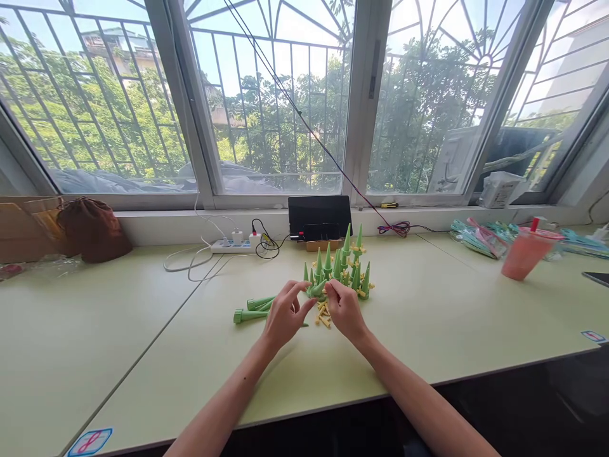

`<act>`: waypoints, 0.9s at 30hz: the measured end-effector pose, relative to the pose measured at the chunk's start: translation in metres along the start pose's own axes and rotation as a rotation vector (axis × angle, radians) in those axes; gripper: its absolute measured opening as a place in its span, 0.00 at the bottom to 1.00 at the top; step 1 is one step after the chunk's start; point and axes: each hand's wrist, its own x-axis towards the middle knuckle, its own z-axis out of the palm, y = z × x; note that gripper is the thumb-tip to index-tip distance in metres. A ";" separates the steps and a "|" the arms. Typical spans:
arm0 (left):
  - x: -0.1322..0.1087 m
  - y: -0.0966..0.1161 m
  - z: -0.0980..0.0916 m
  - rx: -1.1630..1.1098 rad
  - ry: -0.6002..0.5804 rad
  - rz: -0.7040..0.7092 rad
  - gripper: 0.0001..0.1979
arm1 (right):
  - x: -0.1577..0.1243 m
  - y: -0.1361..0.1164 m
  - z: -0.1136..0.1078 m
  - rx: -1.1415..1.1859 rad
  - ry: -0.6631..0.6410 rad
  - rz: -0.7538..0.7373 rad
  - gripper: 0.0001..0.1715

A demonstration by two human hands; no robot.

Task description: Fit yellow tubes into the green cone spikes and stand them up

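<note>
Tabletop, ctr: upright cones, grouped; loose pegs, just nr side of same; lying cones, L of pegs. Far ctr: tablet, directly behind upright cones. Far L: power strip, L of tablet; drawstring bag, L of power strip. Far R: cable coil, R of tablet; packets, either side of cup. Window, behind all.

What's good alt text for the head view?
A person's left hand and right hand meet at a green plastic spike over a pale table. Upright green spikes, some with yellow fittings, stand just behind; small yellow pegs and loose green spikes lie nearby, before barred windows.
</note>
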 end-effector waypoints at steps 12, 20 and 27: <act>0.004 -0.002 0.005 -0.417 -0.231 -0.463 0.37 | 0.000 -0.002 0.000 0.000 -0.030 -0.108 0.19; 0.002 -0.004 0.004 -0.440 -0.314 -0.474 0.35 | 0.000 -0.003 0.000 0.017 -0.083 -0.118 0.19; 0.004 0.002 -0.002 -0.517 -0.348 -0.550 0.31 | 0.000 -0.001 0.000 0.021 -0.107 -0.111 0.20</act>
